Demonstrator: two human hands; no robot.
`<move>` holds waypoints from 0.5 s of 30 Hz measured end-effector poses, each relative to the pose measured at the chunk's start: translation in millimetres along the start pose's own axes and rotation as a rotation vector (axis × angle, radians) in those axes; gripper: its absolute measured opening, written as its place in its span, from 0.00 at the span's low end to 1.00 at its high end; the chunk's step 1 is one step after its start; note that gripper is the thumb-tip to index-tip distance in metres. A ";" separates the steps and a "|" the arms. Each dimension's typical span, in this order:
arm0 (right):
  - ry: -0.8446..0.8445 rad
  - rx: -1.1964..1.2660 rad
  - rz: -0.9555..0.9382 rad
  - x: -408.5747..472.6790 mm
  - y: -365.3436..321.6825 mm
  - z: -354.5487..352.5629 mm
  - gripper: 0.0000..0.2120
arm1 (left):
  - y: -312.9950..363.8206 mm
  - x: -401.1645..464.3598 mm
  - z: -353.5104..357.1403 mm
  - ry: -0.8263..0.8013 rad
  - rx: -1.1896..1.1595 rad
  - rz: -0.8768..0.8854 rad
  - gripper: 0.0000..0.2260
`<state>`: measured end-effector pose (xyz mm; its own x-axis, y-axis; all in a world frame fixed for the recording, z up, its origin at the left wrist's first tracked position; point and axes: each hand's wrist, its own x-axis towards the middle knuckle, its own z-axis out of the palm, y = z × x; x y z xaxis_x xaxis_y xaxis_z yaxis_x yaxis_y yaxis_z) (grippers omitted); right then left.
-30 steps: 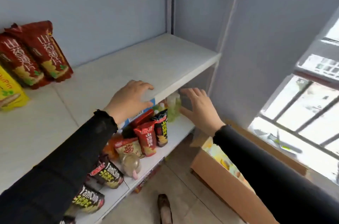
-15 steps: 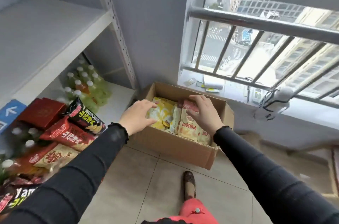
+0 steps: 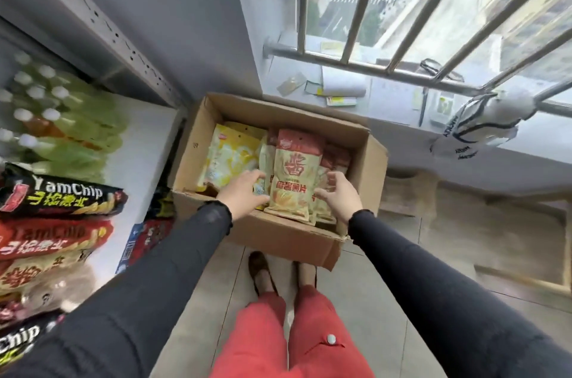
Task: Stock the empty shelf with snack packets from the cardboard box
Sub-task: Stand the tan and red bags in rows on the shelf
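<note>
An open cardboard box (image 3: 266, 232) stands on the tiled floor below the window, holding upright snack packets. A red-and-beige packet (image 3: 294, 173) at the front of a small stack stands tilted, its bottom edge over the box's near rim. My left hand (image 3: 244, 192) presses on the stack's left edge and my right hand (image 3: 337, 195) curls round its right edge. Yellow packets (image 3: 232, 154) fill the left side of the box. The empty shelf is out of view.
On the left, a lower white shelf board (image 3: 145, 136) carries green bottles (image 3: 62, 117) and YamChip packets (image 3: 62, 195). A perforated shelf post (image 3: 123, 46) rises beside the box. Papers lie on the window sill (image 3: 387, 93); a white bag (image 3: 483, 124) hangs from the bars.
My view swung from the shelf down to the box. Both hands left the shelf edge, reached into the box and closed on either side of the red-and-beige packets.
</note>
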<state>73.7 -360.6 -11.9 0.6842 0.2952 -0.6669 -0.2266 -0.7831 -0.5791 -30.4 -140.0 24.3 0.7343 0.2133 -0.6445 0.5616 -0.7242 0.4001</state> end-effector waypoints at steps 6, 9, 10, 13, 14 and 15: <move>-0.051 0.217 0.283 57.0 18.6 60.0 0.47 | -30.0 48.5 28.7 0.005 -0.030 -0.057 0.25; -0.007 0.194 0.384 81.0 21.4 90.6 0.59 | -47.5 65.8 39.5 0.038 -0.093 -0.085 0.24; 0.001 0.189 0.400 88.3 21.8 99.2 0.62 | -53.1 70.9 42.4 0.049 -0.118 -0.098 0.24; 0.039 0.218 0.410 106.1 26.1 116.7 0.63 | -65.5 83.4 49.9 0.079 -0.185 -0.131 0.22; 0.048 0.225 0.416 109.6 28.9 119.3 0.61 | -68.9 87.6 52.2 0.085 -0.208 -0.138 0.22; 0.057 0.232 0.410 110.3 30.5 119.0 0.59 | -71.2 91.5 54.4 0.089 -0.231 -0.147 0.21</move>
<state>59.8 -286.8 -158.9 0.5410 -0.0486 -0.8396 -0.6307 -0.6839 -0.3668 -23.9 -104.6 -98.6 0.6631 0.3692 -0.6512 0.7293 -0.5146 0.4509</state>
